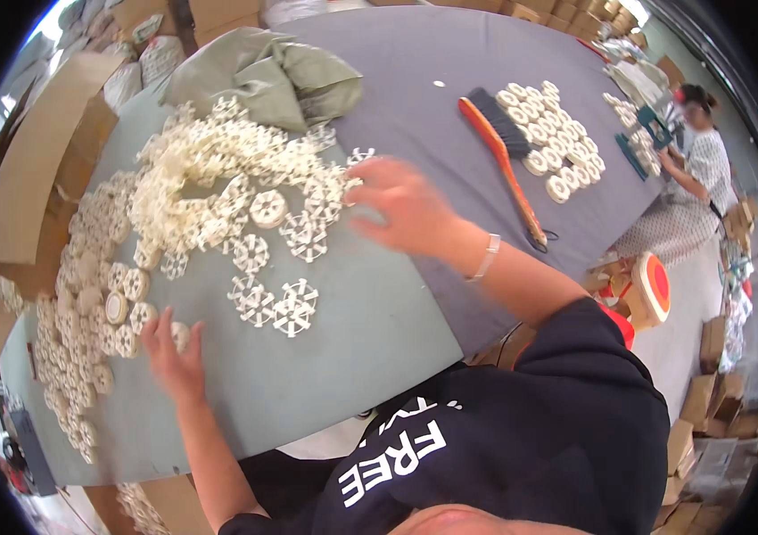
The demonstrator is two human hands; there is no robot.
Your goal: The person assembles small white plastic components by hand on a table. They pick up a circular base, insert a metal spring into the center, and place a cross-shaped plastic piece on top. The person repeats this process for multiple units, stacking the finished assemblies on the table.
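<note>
Low on the left side of the table, my left hand has its thumb and fingers around a small round cream-white wheel, at the edge of a spread of similar wheels. Blurred by movement, my right hand reaches the right edge of a heap of cream-white spoked parts, its thumb apart from its fingers. A loose spoked part is at its fingertips. Between my hands lie two spoked parts side by side, another spoked part and a thicker wheel.
An olive plastic bag sits behind the heap. A cardboard box stands at the left edge. A red-handled brush lies beside grouped white rings on the grey cloth. Another person works at the far right, near a stool.
</note>
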